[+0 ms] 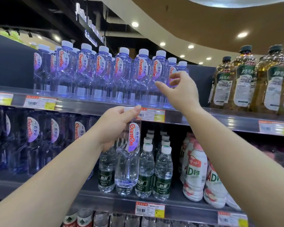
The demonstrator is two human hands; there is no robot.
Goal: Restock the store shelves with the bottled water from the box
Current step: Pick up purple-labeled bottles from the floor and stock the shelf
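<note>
The left hand (116,125) grips a Ganten water bottle (128,154) by its neck and shoulder, fingers and thumb curled round it just under the white cap, so the body hangs free below and can, I judge, be lifted onto the upper shelf (88,104). The bottle is in the air in front of the middle shelf, well short of its row. The right hand (182,89) reaches up at the right end of the Ganten row (98,69), fingers loosely bent and parted, holding nothing; it seems to be steadying or making room beside the last bottles. The labels read "Ganten" in red with Chinese characters alongside. Below stand green-labelled water bottles (162,172), to their right pink-and-white "AD" milk drink bottles (195,174), and far right amber tea bottles (241,79). The box is out of view.
</note>
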